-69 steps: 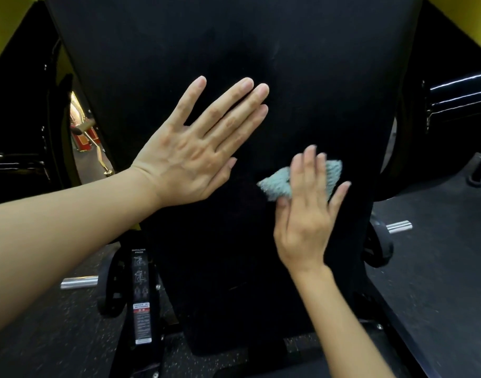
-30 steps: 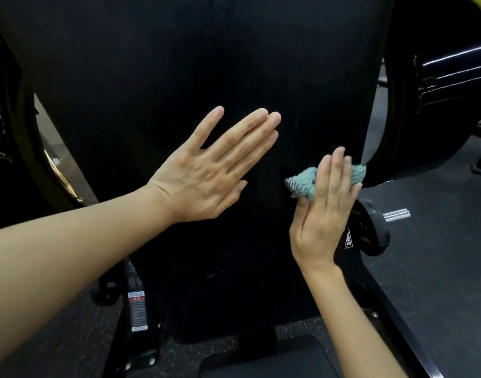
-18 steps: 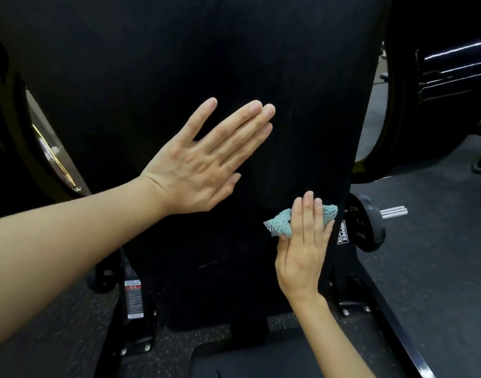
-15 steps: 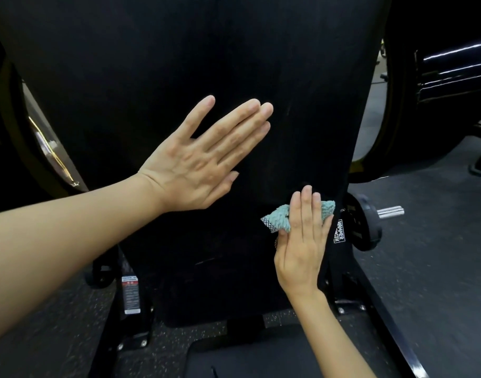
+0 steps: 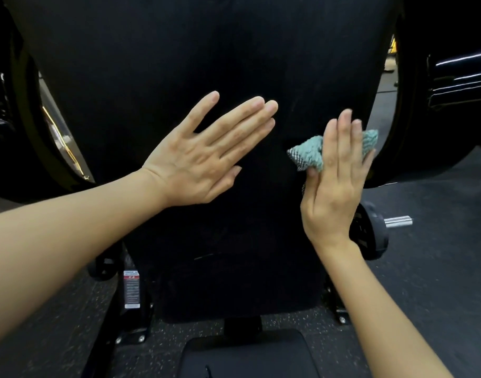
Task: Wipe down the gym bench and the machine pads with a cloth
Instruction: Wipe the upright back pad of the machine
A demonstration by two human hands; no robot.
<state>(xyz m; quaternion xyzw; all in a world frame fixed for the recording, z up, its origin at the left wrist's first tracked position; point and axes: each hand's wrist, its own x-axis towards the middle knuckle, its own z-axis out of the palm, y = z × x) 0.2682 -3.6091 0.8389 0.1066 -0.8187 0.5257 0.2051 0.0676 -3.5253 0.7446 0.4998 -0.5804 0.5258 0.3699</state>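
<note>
A tall black back pad (image 5: 201, 50) of a gym machine fills the middle of the view. My left hand (image 5: 206, 156) lies flat on it with fingers spread, holding nothing. My right hand (image 5: 334, 181) presses a crumpled teal cloth (image 5: 307, 154) against the pad's right edge; the cloth sticks out on both sides of my fingers. Below the back pad is the black seat pad (image 5: 247, 353), partly cut off by the bottom of the frame.
A black weight plate (image 5: 367, 236) on a chrome peg (image 5: 397, 221) sits right of the pad. The machine's frame post with a warning label (image 5: 132, 289) stands lower left. Dark machine parts flank both sides. Speckled rubber floor (image 5: 438, 268) lies around.
My right hand slid the cloth down the pad's right edge and then back up, and now it is higher and farther right. My left hand has stayed flat on the pad.
</note>
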